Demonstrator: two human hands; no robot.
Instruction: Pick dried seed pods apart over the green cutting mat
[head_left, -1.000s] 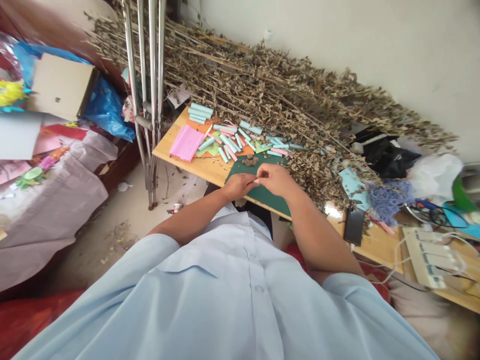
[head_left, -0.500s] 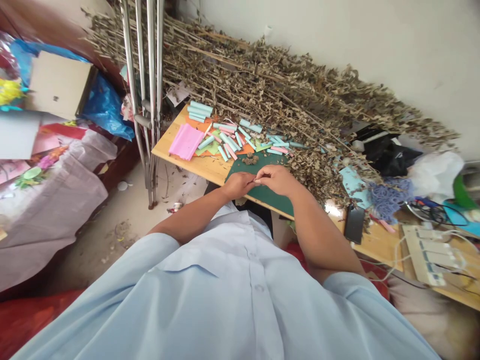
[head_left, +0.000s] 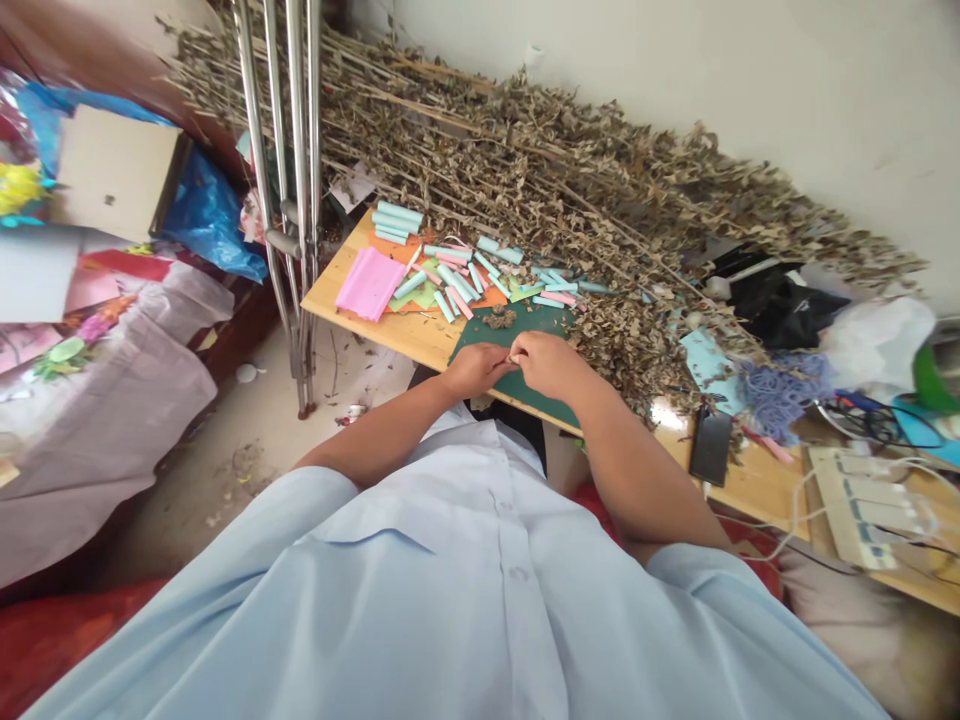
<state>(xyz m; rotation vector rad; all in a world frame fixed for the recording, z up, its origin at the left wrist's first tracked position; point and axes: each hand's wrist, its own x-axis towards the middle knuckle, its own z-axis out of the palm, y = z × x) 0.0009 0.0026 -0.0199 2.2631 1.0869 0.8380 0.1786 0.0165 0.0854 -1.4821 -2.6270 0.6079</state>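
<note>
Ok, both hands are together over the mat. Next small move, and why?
Probably carry the small pale piece over to the blue and pink paper rolls. It looks like a similar roll, pinched between the left hand and right hand above the green cutting mat, with the rolls lying just beyond.

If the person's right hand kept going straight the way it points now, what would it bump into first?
Probably the left hand. The right hand points across the green mat toward it, with a small pale piece at the fingertips. The hands look almost touching, though depth is hard to judge from this view.
</note>
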